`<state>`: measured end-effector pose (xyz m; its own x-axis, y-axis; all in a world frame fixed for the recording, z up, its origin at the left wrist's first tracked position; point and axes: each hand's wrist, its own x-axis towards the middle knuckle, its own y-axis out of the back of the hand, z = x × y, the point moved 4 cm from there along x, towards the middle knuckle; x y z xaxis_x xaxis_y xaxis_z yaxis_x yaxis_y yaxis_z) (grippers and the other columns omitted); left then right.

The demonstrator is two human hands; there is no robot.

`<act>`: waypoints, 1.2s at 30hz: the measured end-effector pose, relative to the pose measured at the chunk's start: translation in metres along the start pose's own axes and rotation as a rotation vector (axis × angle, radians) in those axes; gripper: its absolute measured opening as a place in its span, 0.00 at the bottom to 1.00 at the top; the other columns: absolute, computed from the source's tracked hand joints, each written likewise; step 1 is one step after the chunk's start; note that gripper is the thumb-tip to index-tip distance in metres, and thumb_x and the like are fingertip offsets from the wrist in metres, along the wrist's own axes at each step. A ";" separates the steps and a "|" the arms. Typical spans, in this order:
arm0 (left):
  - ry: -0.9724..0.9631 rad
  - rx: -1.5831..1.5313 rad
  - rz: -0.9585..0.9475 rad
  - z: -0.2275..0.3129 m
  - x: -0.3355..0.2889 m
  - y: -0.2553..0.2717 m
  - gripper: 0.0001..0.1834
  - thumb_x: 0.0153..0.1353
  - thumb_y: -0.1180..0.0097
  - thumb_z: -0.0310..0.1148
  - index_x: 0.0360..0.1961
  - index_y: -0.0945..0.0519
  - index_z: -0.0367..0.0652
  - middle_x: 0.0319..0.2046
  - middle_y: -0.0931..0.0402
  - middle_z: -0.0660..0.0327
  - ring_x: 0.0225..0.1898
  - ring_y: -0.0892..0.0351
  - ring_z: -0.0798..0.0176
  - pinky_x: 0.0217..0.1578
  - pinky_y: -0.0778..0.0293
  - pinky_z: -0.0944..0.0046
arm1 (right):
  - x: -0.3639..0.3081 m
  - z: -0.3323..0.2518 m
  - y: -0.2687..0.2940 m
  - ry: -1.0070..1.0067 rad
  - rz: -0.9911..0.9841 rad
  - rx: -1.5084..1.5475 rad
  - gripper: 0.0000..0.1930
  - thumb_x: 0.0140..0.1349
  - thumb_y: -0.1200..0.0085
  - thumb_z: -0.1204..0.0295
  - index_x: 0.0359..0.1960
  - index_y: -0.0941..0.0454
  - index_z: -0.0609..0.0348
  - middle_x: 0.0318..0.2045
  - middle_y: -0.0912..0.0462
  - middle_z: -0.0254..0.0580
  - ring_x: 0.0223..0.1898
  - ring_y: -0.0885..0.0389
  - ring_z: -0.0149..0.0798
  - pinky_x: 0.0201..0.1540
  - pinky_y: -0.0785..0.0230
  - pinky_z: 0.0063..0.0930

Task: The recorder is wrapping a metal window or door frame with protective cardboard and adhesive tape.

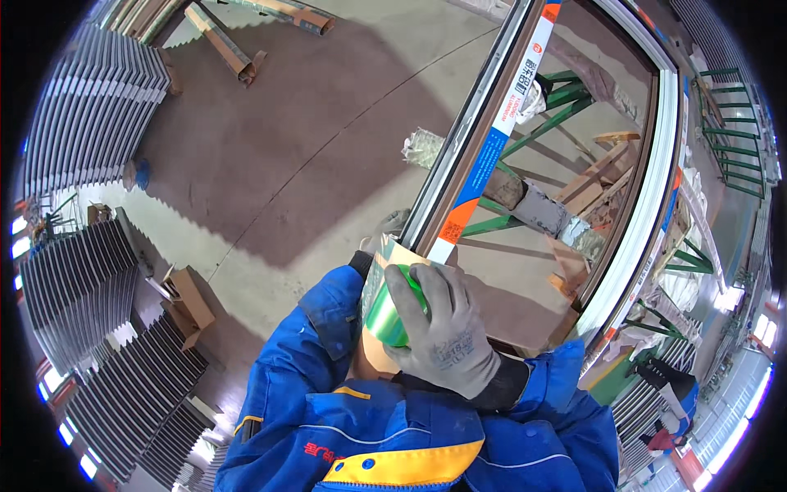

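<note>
My right hand (pixel 447 332), in a grey glove, is closed round a roll of shiny green tape (pixel 387 318). The roll lies against a tan cardboard strip (pixel 375 361) at the near end of a large brown and silver window frame (pixel 430 209). My left hand (pixel 393 223), also gloved, is beside the frame's left edge, close to the strip's upper end. Most of its fingers are hidden, so its grip does not show. White, blue and orange protective film (pixel 489 160) covers the frame's face.
Green metal trestles (pixel 566 97) and a padded bar (pixel 537 205) stand under the frame. Stacked profiles (pixel 94 107) line the left side. Long cardboard-wrapped pieces (pixel 220 41) lie on the far floor. An open carton (pixel 190 303) sits at left. Another person (pixel 676 398) is at far right.
</note>
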<state>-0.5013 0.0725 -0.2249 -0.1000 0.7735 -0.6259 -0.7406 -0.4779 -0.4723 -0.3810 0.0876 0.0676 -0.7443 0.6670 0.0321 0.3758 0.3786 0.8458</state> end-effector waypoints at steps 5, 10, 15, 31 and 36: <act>-0.319 0.278 0.149 -0.028 0.007 0.025 0.16 0.76 0.46 0.42 0.49 0.18 0.39 0.43 0.14 0.57 0.45 0.16 0.65 0.43 0.22 0.63 | -0.002 -0.001 0.001 0.009 -0.054 0.051 0.49 0.42 0.28 0.61 0.71 0.34 0.57 0.53 0.29 0.55 0.54 0.23 0.58 0.63 0.29 0.55; -0.096 0.995 0.019 0.007 0.017 0.024 0.21 0.75 0.49 0.44 0.49 0.19 0.34 0.43 0.14 0.50 0.46 0.15 0.58 0.49 0.24 0.57 | 0.002 0.003 0.003 -0.037 -0.142 0.020 0.50 0.42 0.27 0.61 0.71 0.34 0.56 0.54 0.29 0.57 0.53 0.22 0.60 0.62 0.27 0.53; 0.023 0.770 -0.054 -0.013 0.007 0.042 0.19 0.74 0.49 0.40 0.50 0.18 0.32 0.37 0.13 0.50 0.44 0.14 0.57 0.48 0.21 0.54 | 0.002 -0.001 0.005 -0.041 -0.220 -0.029 0.50 0.43 0.26 0.59 0.71 0.34 0.56 0.54 0.28 0.57 0.53 0.21 0.59 0.57 0.24 0.50; 0.478 -0.279 -0.060 -0.051 -0.003 0.033 0.19 0.77 0.54 0.31 0.62 0.24 0.34 0.44 0.14 0.56 0.37 0.13 0.70 0.37 0.16 0.71 | -0.010 0.023 0.005 -0.025 -0.142 0.005 0.42 0.43 0.29 0.62 0.66 0.26 0.55 0.53 0.25 0.54 0.52 0.20 0.55 0.51 0.24 0.44; 0.148 0.177 -0.211 -0.082 0.016 0.078 0.19 0.77 0.54 0.33 0.62 0.24 0.34 0.40 0.14 0.59 0.34 0.14 0.71 0.34 0.17 0.70 | -0.016 0.047 0.027 -0.088 -0.097 0.050 0.41 0.40 0.27 0.62 0.62 0.23 0.57 0.52 0.23 0.52 0.49 0.18 0.52 0.49 0.23 0.42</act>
<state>-0.5065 0.0137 -0.3229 0.1559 0.7728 -0.6152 -0.8403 -0.2235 -0.4938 -0.3332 0.1171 0.0646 -0.7280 0.6786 -0.0969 0.3331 0.4737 0.8152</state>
